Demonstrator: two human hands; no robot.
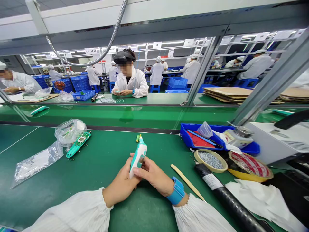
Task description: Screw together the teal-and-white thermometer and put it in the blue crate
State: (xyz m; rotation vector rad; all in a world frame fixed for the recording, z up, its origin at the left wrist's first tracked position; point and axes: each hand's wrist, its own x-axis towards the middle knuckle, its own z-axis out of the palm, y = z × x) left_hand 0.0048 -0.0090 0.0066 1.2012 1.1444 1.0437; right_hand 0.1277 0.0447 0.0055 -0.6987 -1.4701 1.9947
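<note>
Both my hands hold a white and teal ear thermometer (138, 158) upright over the green bench, its narrow tip pointing away from me. My left hand (122, 183) wraps round its lower left side. From the right, my right hand (154, 175) grips it with the thumb across the lower front; the other fingers are partly hidden behind it. Just past the tip lie small green batteries (138, 138). An opened teal housing half (78, 145) with a circuit board rests on the bench to the left, touching a clear plastic bag (70, 132).
On the right are a wooden stick (187, 182), a black electric screwdriver (224, 193), a dish of screws (210, 160), a tape roll (251, 166) and a blue tray (200, 137). A green conveyor belt (154, 116) crosses ahead; a person in white (132, 77) sits beyond it.
</note>
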